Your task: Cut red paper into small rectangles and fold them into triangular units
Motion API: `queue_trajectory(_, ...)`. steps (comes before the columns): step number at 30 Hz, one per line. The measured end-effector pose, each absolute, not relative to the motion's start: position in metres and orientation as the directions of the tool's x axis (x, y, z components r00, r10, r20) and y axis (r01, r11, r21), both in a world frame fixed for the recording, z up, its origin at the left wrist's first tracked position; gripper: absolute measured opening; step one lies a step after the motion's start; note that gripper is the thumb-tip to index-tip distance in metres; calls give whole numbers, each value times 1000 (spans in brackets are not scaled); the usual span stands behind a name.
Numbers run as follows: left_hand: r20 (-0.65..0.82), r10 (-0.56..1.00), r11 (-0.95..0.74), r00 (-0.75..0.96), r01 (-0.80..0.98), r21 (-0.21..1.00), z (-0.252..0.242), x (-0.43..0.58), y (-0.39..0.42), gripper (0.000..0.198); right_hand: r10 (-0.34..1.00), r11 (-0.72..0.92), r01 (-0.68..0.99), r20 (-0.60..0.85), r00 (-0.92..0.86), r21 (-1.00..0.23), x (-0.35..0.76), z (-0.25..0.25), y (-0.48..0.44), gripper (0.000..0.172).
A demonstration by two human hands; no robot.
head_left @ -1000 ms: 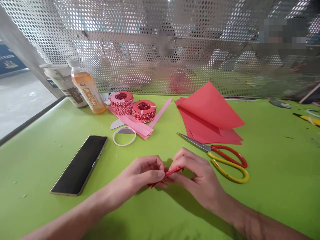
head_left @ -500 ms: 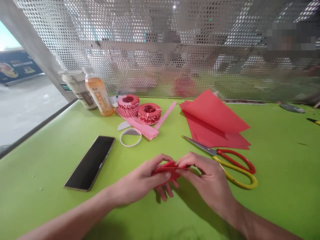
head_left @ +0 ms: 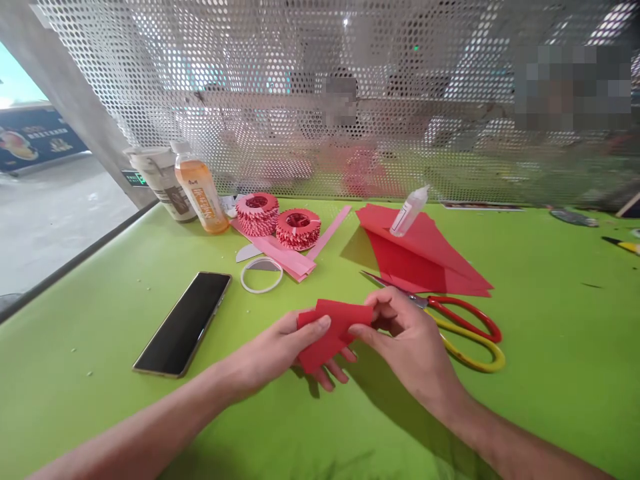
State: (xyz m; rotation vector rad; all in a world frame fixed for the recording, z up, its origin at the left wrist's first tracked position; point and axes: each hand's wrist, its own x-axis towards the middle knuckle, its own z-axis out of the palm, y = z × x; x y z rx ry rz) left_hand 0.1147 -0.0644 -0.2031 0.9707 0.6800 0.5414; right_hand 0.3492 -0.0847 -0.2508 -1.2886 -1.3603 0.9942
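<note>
Head view. Held just above the green bench (head_left: 550, 320), centre front: a small folded red paper piece (head_left: 333, 330). Under and behind it, left hand (head_left: 280, 350), thumb pressed on top, grip closed on the near edge. At the far corner, right hand (head_left: 410, 340), grip pinched narrow on the paper. Judged mid-fold; next move calls for lining up the edges and pressing the crease firmly. Just beside the right hand, scissors (head_left: 465, 333); well to the left, phone (head_left: 184, 323).

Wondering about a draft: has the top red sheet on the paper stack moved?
Yes. The top red sheet has dropped flatter; its peak no longer overlaps the perforated screen, and a glue bottle now shows.
</note>
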Motion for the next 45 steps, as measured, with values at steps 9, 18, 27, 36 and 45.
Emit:
queue_trajectory(9,-298,590,641,751,-210,739,-202,108,-58,75,985,167,255,148,-94,-952,354,-245,-79,21)
queue_trajectory(18,-269,559,671,784,-237,702,-202,105,-57,46,923,382,332,336,-189,-862,356,-248,-77,14)
queue_trajectory(27,-194,521,731,832,-316,605,-197,106,-58,34,981,194,273,188,-49,-942,353,-246,-83,15)
queue_trajectory(36,-188,544,742,818,-365,562,-196,108,-61,34,887,457,266,412,-207,-849,353,-245,-81,21)
queue_trajectory(45,-174,550,717,817,-354,601,-195,107,-61,38,953,300,259,300,-42,-918,352,-244,-81,15)
